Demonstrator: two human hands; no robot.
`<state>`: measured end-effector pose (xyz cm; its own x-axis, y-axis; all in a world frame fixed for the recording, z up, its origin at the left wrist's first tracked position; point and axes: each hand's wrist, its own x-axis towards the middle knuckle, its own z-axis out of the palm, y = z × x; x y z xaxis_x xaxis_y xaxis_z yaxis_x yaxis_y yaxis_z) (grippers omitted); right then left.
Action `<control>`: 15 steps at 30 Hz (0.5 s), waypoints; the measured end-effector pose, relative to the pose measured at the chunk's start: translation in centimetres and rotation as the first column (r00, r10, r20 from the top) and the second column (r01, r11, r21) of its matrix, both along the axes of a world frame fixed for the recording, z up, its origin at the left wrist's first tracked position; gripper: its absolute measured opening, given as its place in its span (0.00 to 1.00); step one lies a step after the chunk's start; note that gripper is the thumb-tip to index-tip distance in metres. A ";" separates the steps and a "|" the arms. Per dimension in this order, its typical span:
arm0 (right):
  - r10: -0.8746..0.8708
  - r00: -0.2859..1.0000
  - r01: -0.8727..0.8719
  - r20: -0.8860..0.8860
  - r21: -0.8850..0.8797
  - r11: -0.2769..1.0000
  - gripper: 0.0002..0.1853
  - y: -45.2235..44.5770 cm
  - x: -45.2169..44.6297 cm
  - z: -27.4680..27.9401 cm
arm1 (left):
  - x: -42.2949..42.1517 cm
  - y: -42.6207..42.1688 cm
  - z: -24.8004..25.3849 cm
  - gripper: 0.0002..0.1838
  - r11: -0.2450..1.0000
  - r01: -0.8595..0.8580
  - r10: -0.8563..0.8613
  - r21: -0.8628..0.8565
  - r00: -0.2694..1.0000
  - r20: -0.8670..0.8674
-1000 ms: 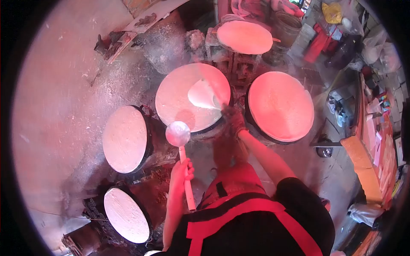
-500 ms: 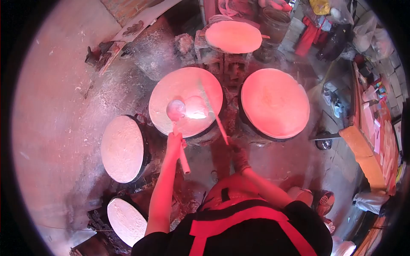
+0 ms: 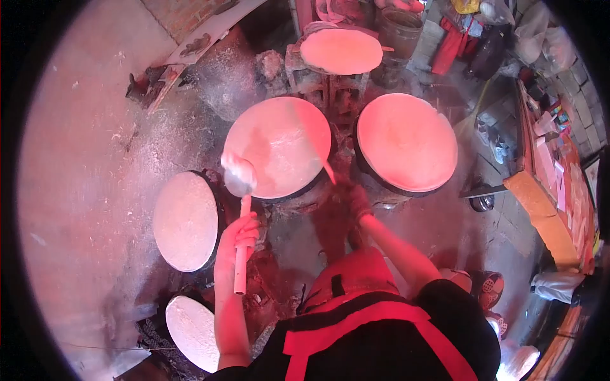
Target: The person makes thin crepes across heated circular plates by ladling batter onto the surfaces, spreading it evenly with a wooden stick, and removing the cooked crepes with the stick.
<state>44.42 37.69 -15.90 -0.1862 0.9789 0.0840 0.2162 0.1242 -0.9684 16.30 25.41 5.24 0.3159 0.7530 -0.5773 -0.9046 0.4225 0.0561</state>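
My left hand [image 3: 236, 238] is wrapped round the pale handle of a ladle [image 3: 240, 182]. The bowl hangs at the left edge of a round griddle [image 3: 279, 174], with a blurred white mass, perhaps batter, at its top. My right hand [image 3: 358, 200], in what looks like a dark glove, is closed on a long thin spatula [image 3: 328, 171]. The spatula's blade reaches up over the right side of this griddle and is hard to make out there. A pale layer with a darker, wet-looking patch covers the griddle's surface.
A second round griddle [image 3: 406, 143] stands to the right, another [image 3: 184, 222] to the left and one more [image 3: 192, 333] at lower left. Beyond is a pale round disc [image 3: 341, 52] on a stand. A cluttered table [image 3: 553, 235] runs along the right side.
My left hand has drawn the ladle left and toward me, from mid-griddle to its left edge. The bright white patch beside it is gone. My right hand has shifted slightly away from my body.
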 end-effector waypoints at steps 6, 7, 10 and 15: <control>0.303 0.867 -0.277 0.396 -0.123 0.953 0.14 -8.0 -0.3 3.2 | -0.1 -5.0 -3.6 0.03 0.987 -0.031 0.012 -0.161 0.993 -0.116; 0.276 0.904 -0.228 0.326 -0.180 0.957 0.14 -7.5 0.1 1.1 | 0.2 -6.3 -4.1 0.03 0.985 -0.052 0.034 -0.163 0.993 -0.109; 0.071 0.853 -0.041 0.518 -0.069 0.997 0.16 -4.0 3.7 -5.2 | 1.8 -9.7 -4.9 0.03 0.971 -0.163 0.151 -0.172 0.985 -0.079; 0.302 0.639 -0.529 0.708 0.118 0.841 0.21 -8.1 4.0 2.3 | 6.7 -11.1 -4.4 0.03 0.915 -0.313 0.252 -0.253 0.936 -0.246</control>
